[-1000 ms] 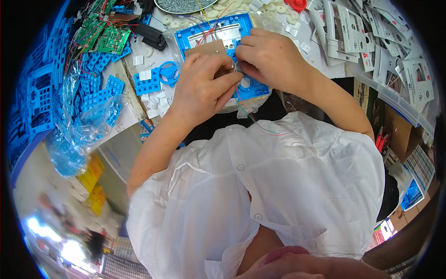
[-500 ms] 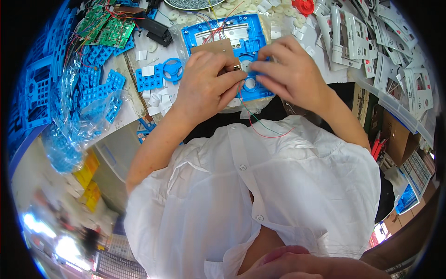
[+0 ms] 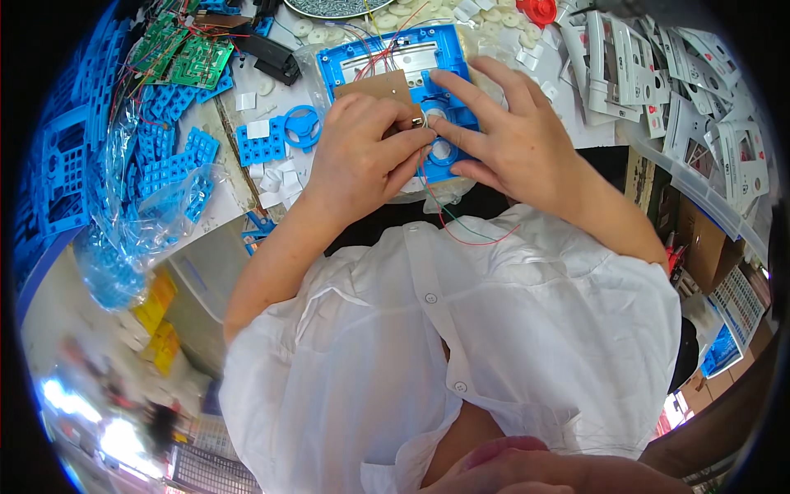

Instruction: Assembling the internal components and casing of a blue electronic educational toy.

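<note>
A blue plastic housing (image 3: pixel 325 72), its inner side up, lies in front of me. A brown board (image 3: pixel 380 86) rests across its left part. My left hand (image 3: pixel 366 152) is closed in a pinch over the housing, on a small metal-ended part (image 3: pixel 417 121); most of that part is hidden by the fingers. Thin red and green wires (image 3: pixel 444 216) hang from under the fingertips onto my shirt. My right hand (image 3: pixel 518 132) has its fingers spread over the housing's right side. One fingertip of it is near a white round piece (image 3: pixel 442 149), and another reaches the small part.
Blue keypad pieces (image 3: pixel 173 160), a blue ring (image 3: pixel 301 126) and green circuit boards (image 3: pixel 197 64) lie to the left. White printed panels (image 3: pixel 625 70) are heaped in a clear bin at right. White discs (image 3: pixel 395 15) and a tray of small metal pieces (image 3: pixel 337 6) sit at the back.
My right hand has come down and left, from raised bent fingers to fingers spread against the housing. My left hand keeps its pinch. The housing has shifted slightly left.
</note>
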A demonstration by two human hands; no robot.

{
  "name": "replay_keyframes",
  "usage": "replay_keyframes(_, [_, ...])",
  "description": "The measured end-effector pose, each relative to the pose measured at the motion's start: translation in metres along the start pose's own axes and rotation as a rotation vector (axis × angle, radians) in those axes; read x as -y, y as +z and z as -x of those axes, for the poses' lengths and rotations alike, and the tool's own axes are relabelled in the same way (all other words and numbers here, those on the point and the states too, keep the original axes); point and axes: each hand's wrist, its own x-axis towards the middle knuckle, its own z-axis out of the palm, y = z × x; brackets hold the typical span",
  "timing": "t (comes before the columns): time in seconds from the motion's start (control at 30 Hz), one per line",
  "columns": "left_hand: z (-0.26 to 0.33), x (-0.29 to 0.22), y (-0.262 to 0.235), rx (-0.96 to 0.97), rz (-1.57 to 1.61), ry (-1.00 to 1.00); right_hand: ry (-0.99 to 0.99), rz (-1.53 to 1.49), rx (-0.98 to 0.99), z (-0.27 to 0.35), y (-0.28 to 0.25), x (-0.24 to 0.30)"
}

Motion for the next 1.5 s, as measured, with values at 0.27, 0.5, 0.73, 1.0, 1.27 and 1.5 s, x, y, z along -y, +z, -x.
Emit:
replay_keyframes(0.27, [-0.005,-0.001,-0.009,0.06,0.016,0.026,0.003,0.028,0.049,-0.017,-0.008,0.005])
replay_keyframes(0.5, [-0.004,0.0,-0.009,0.057,0.024,0.034,0.017,-0.168,-0.192,0.006,0.006,0.003])
replay_keyframes(0.73, [-0.005,-0.001,-0.01,0.074,-0.002,0.025,0.106,-0.186,-0.174,0.01,0.009,0.015])
replay_keyframes(1.0, [-0.004,-0.002,-0.01,0.091,-0.01,0.019,0.107,-0.185,-0.159,0.01,0.009,0.009])
replay_keyframes(1.27, [-0.013,0.002,-0.007,0.125,-0.073,0.186,0.095,-0.111,-0.111,0.005,0.007,0.004])
replay_keyframes(1.5, [-0.018,-0.001,-0.011,0.235,-0.183,0.228,-0.011,-0.026,-0.057,-0.002,-0.003,-0.008])
